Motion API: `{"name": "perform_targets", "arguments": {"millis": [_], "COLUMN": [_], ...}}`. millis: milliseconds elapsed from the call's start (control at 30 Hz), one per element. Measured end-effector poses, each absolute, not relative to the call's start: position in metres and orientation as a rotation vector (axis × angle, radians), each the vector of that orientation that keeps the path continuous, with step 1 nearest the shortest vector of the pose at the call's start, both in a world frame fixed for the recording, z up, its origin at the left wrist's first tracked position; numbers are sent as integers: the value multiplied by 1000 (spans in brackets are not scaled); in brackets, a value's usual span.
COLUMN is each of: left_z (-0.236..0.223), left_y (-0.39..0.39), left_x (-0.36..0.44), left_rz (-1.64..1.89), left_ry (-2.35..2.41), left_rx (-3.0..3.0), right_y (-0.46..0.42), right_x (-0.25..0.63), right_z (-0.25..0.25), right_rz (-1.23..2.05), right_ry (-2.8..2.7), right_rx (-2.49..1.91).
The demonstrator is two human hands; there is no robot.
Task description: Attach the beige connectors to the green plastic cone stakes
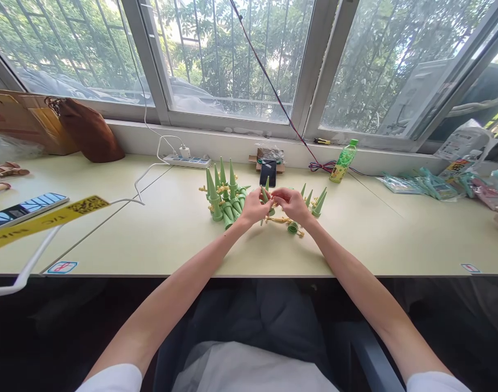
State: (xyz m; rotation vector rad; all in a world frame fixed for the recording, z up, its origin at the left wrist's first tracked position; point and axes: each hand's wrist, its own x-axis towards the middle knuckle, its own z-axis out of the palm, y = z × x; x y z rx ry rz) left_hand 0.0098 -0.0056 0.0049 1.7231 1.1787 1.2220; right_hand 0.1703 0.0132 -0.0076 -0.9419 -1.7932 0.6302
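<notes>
My left hand (pixel 254 207) is closed around a green cone-shaped spike (pixel 265 194) at the middle of the pale table (pixel 167 239). My right hand (pixel 292 204) pinches a small part right next to it, fingertips almost meeting the left hand's; what it grips is too small to name. To the left stands a cluster of several green spikes (pixel 223 193) with small yellow pieces. A smaller group of green spikes (pixel 316 202) lies to the right. Below my hands lie yellow pieces (pixel 278 220) and a green cap (pixel 292 228).
A black phone (pixel 267 172) lies behind my hands, a white power strip (pixel 187 160) with cable to its left, a green bottle (pixel 342 160) to the right. Packets (pixel 420 185) lie at far right, a brown bag (pixel 87 130) and cardboard at far left, a yellow tag (pixel 44 220) nearby.
</notes>
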Motion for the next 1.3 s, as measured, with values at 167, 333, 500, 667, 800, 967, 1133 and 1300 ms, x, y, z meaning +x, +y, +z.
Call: {"name": "perform_targets", "arguments": {"millis": [167, 333, 500, 667, 800, 967, 1133, 1300], "left_z": [7, 12, 17, 18, 17, 12, 10, 11], "left_y": [-6, -6, -7, -7, -6, -2, -1, -3], "left_x": [11, 12, 12, 11, 12, 11, 11, 12], "left_rz": [1284, 1326, 1275, 1258, 1269, 1304, 1338, 1356], "left_ry": [1138, 1043, 989, 975, 981, 985, 1015, 1025], "left_rx": [1619, 1424, 1206, 1141, 1147, 1160, 1167, 1189], "right_y": [7, 0, -4, -5, -5, -4, -3, -2], "right_x": [168, 164, 163, 162, 162, 163, 163, 163], "right_z": [-1, 5, 8, 9, 8, 7, 5, 4], "right_rz": [507, 424, 439, 448, 426, 403, 411, 397], "right_ry": [-1757, -1721, -1690, -1689, -1703, -1717, -1724, -1733], "right_rx": [-976, -956, -932, -927, -917, -909, -883, -866]}}
